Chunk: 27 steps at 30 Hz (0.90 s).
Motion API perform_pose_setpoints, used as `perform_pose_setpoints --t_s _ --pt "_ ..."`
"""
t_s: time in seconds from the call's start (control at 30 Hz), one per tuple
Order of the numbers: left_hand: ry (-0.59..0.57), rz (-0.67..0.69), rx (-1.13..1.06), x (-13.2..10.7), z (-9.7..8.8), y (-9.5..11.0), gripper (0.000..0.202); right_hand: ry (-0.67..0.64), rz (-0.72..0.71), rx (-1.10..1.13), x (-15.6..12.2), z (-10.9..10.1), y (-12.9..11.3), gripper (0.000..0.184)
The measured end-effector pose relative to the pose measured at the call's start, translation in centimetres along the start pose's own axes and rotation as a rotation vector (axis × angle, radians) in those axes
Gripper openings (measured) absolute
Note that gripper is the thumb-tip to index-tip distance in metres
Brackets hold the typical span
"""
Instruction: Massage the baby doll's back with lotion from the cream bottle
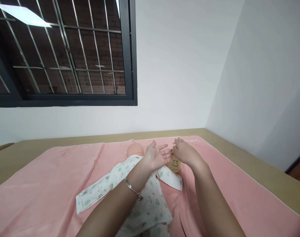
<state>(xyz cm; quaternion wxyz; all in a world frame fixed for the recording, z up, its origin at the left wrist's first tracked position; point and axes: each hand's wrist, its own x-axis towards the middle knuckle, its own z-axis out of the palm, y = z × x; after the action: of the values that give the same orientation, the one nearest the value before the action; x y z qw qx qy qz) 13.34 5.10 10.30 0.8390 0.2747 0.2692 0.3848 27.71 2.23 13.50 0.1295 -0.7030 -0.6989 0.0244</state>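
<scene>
A baby doll lies on its back on a pink towel, dressed in a white printed garment. My left hand hovers palm up above the doll's chest, fingers stretched out and holding nothing; a thin bracelet circles that wrist. My right hand is beside it, fingers curled down over the top of a small amber bottle that stands next to the doll's sleeve. The bottle's cap is hidden under the fingers.
The towel covers a tan table pushed into a corner of white walls. A dark-framed barred window is at the upper left. A dark floor strip shows at the far right.
</scene>
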Motion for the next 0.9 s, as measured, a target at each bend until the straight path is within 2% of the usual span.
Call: perform_pose_setpoints --t_s 0.1,0.2,0.37,0.53,0.67,0.7,0.77,0.87,0.9 --pt "0.046 0.024 -0.197 2.0 0.3 0.1 0.065 0.020 0.014 -0.033 0.9 1.0 -0.1 0.057" --pt "0.047 -0.016 -0.250 2.9 0.4 -0.5 0.066 0.044 0.034 -0.101 1.3 1.5 -0.3 0.058" --pt "0.104 -0.114 -0.207 2.3 0.0 -2.1 0.064 -0.013 0.062 -0.156 1.2 1.3 -1.0 0.041" --pt "0.120 -0.271 -0.128 -1.7 -1.2 -3.3 0.062 0.056 0.169 -0.177 0.5 0.7 -2.1 0.034" --pt "0.120 -0.264 -0.117 -6.3 -2.3 -3.1 0.063 0.072 0.155 -0.105 1.0 0.9 -2.1 0.037" --pt "0.128 -0.250 -0.117 -7.3 -2.5 -2.9 0.062 0.092 0.132 -0.094 1.1 1.1 -2.2 0.037" --pt "0.140 -0.214 -0.121 -9.1 -3.1 -2.3 0.061 0.218 0.049 -0.085 0.8 1.5 -3.0 0.038" --pt "0.139 -0.157 -0.139 -10.9 -4.0 -1.2 0.060 0.514 -0.209 0.056 -1.3 2.2 -5.4 0.044" --pt "0.141 -0.134 -0.146 -11.3 -4.3 -0.8 0.060 0.564 -0.308 0.145 -2.4 2.6 -6.3 0.045"
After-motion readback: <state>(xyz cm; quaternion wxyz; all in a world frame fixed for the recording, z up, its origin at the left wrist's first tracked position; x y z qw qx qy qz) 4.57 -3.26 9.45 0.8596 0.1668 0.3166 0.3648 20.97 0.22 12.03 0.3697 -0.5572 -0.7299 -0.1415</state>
